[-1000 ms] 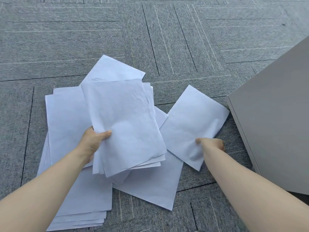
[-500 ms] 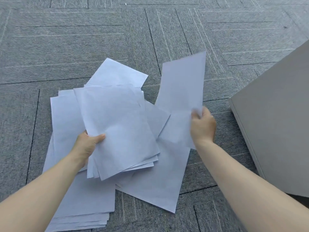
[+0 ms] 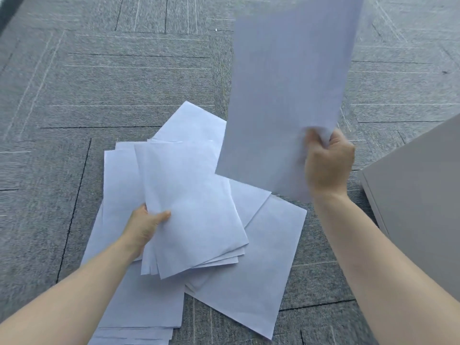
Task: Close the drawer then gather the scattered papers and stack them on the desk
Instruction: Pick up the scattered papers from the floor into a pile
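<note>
My left hand (image 3: 146, 226) grips a small bundle of white sheets (image 3: 191, 202) by its left edge, just above the floor. My right hand (image 3: 328, 163) is closed on the bottom edge of a single white sheet (image 3: 288, 90), which stands up high in the air and looks blurred. More loose papers (image 3: 251, 287) lie overlapping on the grey carpet under and around the bundle, with a thicker pile (image 3: 139, 307) near my left forearm. The drawer is not in view.
A grey flat-sided cabinet or desk panel (image 3: 423, 220) stands at the right edge, close to my right forearm. Grey carpet tiles (image 3: 99, 83) cover the floor all around the papers.
My right hand pinched the sheet lying at the right of the pile, lifted it off the carpet and raised it high. My left hand kept hold of its bundle.
</note>
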